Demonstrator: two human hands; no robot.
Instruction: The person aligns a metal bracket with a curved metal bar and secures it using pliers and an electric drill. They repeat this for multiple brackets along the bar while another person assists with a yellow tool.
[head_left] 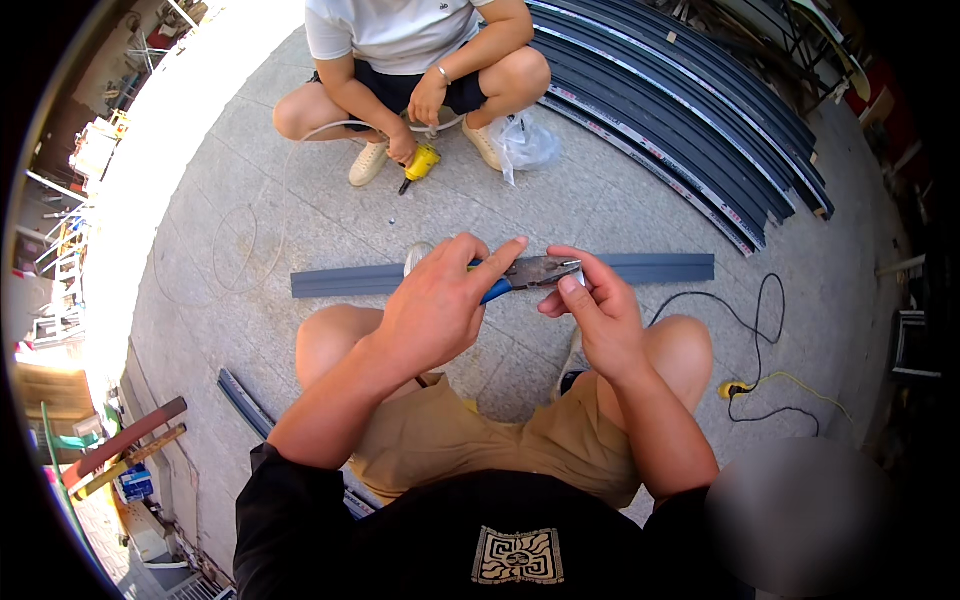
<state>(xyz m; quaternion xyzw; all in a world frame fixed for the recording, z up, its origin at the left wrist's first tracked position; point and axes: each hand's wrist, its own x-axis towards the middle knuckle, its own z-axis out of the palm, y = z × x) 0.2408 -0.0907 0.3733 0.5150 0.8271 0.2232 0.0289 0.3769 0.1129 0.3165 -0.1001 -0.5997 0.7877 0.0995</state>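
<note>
My left hand (440, 300) is closed round the blue handles of a pair of pliers (538, 272), its index finger stretched along the tool. The metal jaws point right, toward my right hand (603, 312). Between the thumb and fingers of that hand is a small, light-coloured piece (579, 280), right at the jaw tips; its kind is too small to tell. Beneath both hands a long dark grey profile strip (350, 281) lies crosswise on the paving, partly hidden by my hands.
Across from me a person squats, holding a yellow power tool (424, 161) beside a clear plastic bag (528, 145). Long dark profiles (660, 110) are stacked at the upper right. A black cable (757, 335) with a yellow connector (733, 389) lies at right. Another profile (243, 400) lies at left.
</note>
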